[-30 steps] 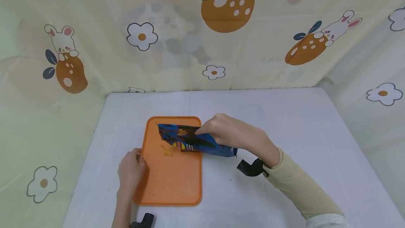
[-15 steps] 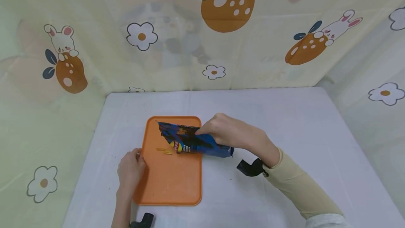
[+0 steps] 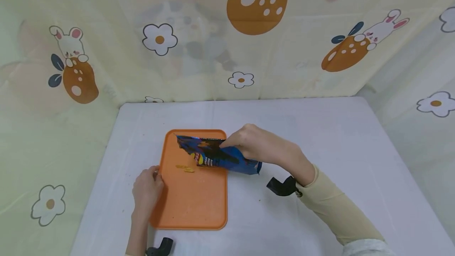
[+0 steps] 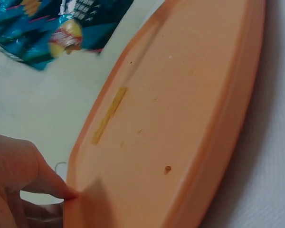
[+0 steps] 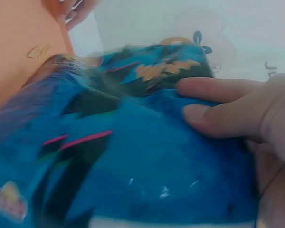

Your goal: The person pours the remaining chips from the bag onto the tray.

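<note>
A blue snack bag [image 3: 209, 153] with a yellow-and-red logo lies tilted above the orange tray [image 3: 192, 204], its torn end over the far half. My right hand [image 3: 257, 143] grips the bag from above, with thumb and a finger [image 5: 223, 88] pressing its side in the right wrist view. A few thin yellow potato sticks [image 3: 185, 168] lie on the tray below the bag's open end. At the tray's left edge, my left hand [image 3: 147, 189] pinches the rim; in the left wrist view one fingertip [image 4: 61, 187] rests on that rim. The inside of the bag is hidden.
A white-covered table [image 3: 302, 216] lies under the tray and stretches to the right. Behind it hangs a cream curtain [image 3: 199, 66] printed with rabbits and flowers. Small crumbs dot the tray and tablecloth.
The bag has shifted slightly left and its torn end has risen a little. More potato sticks show on the tray than a second ago. The left hand has stayed at the rim.
</note>
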Action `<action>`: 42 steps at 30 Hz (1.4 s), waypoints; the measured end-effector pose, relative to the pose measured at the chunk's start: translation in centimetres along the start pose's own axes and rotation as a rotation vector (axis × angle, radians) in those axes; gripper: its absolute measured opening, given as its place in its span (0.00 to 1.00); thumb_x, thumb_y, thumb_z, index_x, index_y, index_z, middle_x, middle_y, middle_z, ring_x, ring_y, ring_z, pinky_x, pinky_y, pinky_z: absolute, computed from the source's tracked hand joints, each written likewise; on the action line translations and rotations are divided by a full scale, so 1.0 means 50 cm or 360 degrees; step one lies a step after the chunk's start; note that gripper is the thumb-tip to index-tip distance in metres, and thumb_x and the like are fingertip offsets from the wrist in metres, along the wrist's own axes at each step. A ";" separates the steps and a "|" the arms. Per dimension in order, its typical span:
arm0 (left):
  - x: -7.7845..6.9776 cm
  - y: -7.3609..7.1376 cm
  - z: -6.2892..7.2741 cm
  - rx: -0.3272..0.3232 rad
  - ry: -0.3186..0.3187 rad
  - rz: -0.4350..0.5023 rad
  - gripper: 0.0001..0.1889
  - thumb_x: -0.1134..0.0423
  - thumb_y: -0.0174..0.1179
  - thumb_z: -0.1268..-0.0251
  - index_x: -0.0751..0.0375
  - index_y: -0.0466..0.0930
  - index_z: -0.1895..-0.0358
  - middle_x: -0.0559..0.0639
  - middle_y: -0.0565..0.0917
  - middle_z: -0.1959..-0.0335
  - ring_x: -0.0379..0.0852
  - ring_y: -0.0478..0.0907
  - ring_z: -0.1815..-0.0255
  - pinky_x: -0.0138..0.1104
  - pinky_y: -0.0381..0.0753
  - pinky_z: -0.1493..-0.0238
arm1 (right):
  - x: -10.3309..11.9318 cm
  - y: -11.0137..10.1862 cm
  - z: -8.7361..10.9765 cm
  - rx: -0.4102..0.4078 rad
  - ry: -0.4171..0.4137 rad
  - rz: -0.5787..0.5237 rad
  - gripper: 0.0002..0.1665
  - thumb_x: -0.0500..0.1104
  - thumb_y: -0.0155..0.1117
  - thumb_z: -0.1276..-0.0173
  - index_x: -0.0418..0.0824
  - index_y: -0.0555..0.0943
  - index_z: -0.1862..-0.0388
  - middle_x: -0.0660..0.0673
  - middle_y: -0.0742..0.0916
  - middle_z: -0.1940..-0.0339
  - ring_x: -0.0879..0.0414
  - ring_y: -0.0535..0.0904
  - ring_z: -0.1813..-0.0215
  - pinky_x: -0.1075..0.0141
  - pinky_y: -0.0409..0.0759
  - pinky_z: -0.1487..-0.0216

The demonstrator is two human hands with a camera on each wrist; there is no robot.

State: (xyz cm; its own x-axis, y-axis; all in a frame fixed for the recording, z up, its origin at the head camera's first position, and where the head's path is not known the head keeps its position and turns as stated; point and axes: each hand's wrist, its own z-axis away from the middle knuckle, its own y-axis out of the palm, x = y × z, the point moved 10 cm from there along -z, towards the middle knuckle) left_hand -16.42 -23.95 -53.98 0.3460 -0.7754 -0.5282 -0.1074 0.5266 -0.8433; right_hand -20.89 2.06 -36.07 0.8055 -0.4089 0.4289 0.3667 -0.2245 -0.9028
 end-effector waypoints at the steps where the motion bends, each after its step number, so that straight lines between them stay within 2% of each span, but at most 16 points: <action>1: -0.001 0.000 -0.001 -0.0002 0.0008 0.0003 0.18 0.71 0.55 0.30 0.73 0.80 0.40 0.69 0.85 0.56 0.62 0.83 0.59 0.54 0.82 0.59 | -0.002 0.000 0.000 0.0001 0.0013 -0.0004 0.24 0.19 0.53 0.33 0.35 0.88 0.47 0.40 0.92 0.53 0.59 0.86 0.68 0.76 0.76 0.70; 5: 0.000 0.000 0.000 0.0010 0.0026 0.0017 0.18 0.71 0.55 0.30 0.73 0.81 0.40 0.69 0.86 0.57 0.61 0.84 0.61 0.52 0.82 0.61 | -0.004 0.007 -0.001 0.0045 0.0022 0.0006 0.27 0.18 0.51 0.34 0.35 0.88 0.46 0.40 0.92 0.53 0.61 0.80 0.74 0.75 0.67 0.76; 7: 0.000 0.001 0.000 0.0018 0.0029 0.0018 0.18 0.71 0.55 0.30 0.73 0.81 0.40 0.69 0.86 0.56 0.60 0.84 0.62 0.51 0.83 0.62 | -0.005 0.008 -0.002 0.0042 0.0027 0.0018 0.27 0.18 0.51 0.34 0.35 0.88 0.46 0.40 0.92 0.53 0.61 0.82 0.73 0.76 0.68 0.75; 8: 0.001 0.001 0.000 0.0021 0.0029 0.0019 0.18 0.71 0.55 0.30 0.73 0.81 0.40 0.69 0.86 0.56 0.60 0.84 0.62 0.51 0.83 0.62 | -0.004 0.008 -0.002 0.0035 0.0022 0.0028 0.26 0.18 0.52 0.34 0.35 0.88 0.47 0.40 0.92 0.53 0.61 0.85 0.69 0.76 0.71 0.73; 10: 0.001 0.001 0.001 0.0023 0.0027 0.0019 0.18 0.71 0.55 0.30 0.73 0.81 0.40 0.69 0.86 0.56 0.59 0.83 0.63 0.50 0.82 0.63 | -0.005 0.012 -0.003 0.0060 0.0027 0.0016 0.27 0.18 0.51 0.34 0.35 0.88 0.46 0.40 0.92 0.53 0.60 0.83 0.70 0.75 0.68 0.74; 15: -0.001 0.000 0.001 0.0011 0.0035 0.0018 0.18 0.71 0.55 0.30 0.73 0.81 0.41 0.69 0.87 0.56 0.60 0.84 0.62 0.51 0.83 0.63 | -0.001 0.006 -0.002 0.0031 -0.0006 0.0027 0.27 0.18 0.51 0.35 0.35 0.89 0.47 0.41 0.92 0.53 0.59 0.85 0.67 0.75 0.71 0.71; 22: 0.001 0.002 0.001 0.0026 0.0023 0.0022 0.18 0.71 0.55 0.30 0.73 0.80 0.40 0.70 0.87 0.55 0.58 0.83 0.64 0.49 0.83 0.64 | -0.001 -0.008 0.001 -0.0048 -0.0058 -0.0040 0.25 0.18 0.53 0.34 0.35 0.89 0.48 0.42 0.92 0.53 0.57 0.89 0.60 0.74 0.81 0.64; 26: 0.001 0.003 0.001 0.0033 0.0019 0.0029 0.18 0.71 0.55 0.29 0.73 0.80 0.39 0.70 0.86 0.54 0.60 0.84 0.62 0.51 0.83 0.62 | -0.005 -0.019 0.004 -0.0115 -0.0092 -0.0128 0.23 0.20 0.54 0.32 0.35 0.89 0.48 0.42 0.92 0.53 0.61 0.84 0.69 0.75 0.74 0.69; 29: 0.000 0.004 0.000 0.0045 0.0005 0.0033 0.18 0.71 0.55 0.29 0.73 0.80 0.39 0.70 0.86 0.53 0.60 0.84 0.60 0.52 0.83 0.60 | -0.007 -0.026 0.005 -0.0126 -0.0089 -0.0149 0.23 0.20 0.54 0.31 0.35 0.89 0.48 0.42 0.92 0.53 0.62 0.80 0.72 0.74 0.70 0.71; 32: -0.001 0.005 -0.001 0.0067 -0.0015 0.0033 0.18 0.71 0.55 0.29 0.73 0.80 0.39 0.70 0.86 0.53 0.59 0.83 0.62 0.50 0.83 0.61 | -0.007 -0.023 0.005 -0.0084 -0.0081 -0.0115 0.24 0.19 0.54 0.32 0.35 0.89 0.48 0.42 0.92 0.53 0.63 0.80 0.71 0.75 0.70 0.71; 34: -0.002 0.005 -0.001 0.0083 -0.0023 0.0032 0.18 0.71 0.55 0.28 0.73 0.79 0.38 0.70 0.86 0.53 0.57 0.83 0.64 0.48 0.82 0.63 | -0.008 -0.023 0.006 -0.0076 -0.0080 -0.0107 0.25 0.19 0.53 0.33 0.35 0.89 0.48 0.42 0.92 0.54 0.64 0.76 0.74 0.74 0.66 0.73; 39: -0.001 0.002 -0.001 0.0076 -0.0019 0.0039 0.18 0.71 0.55 0.29 0.73 0.80 0.38 0.70 0.87 0.54 0.56 0.82 0.65 0.47 0.82 0.64 | -0.007 -0.027 0.007 -0.0103 -0.0069 -0.0084 0.25 0.19 0.53 0.33 0.35 0.89 0.48 0.42 0.92 0.53 0.66 0.72 0.77 0.74 0.64 0.74; 42: 0.000 0.002 -0.001 0.0066 -0.0016 0.0041 0.18 0.71 0.55 0.29 0.72 0.80 0.39 0.70 0.87 0.54 0.57 0.83 0.64 0.49 0.82 0.62 | -0.010 -0.021 0.005 -0.0076 -0.0048 -0.0056 0.25 0.18 0.53 0.34 0.35 0.89 0.47 0.41 0.92 0.53 0.65 0.75 0.75 0.75 0.65 0.73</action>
State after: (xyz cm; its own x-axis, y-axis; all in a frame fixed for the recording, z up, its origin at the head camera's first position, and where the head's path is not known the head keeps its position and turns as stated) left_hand -16.50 -23.94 -54.05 0.3531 -0.7581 -0.5484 -0.0780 0.5602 -0.8247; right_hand -21.55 2.71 -35.32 0.8064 -0.3731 0.4588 0.3732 -0.2806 -0.8843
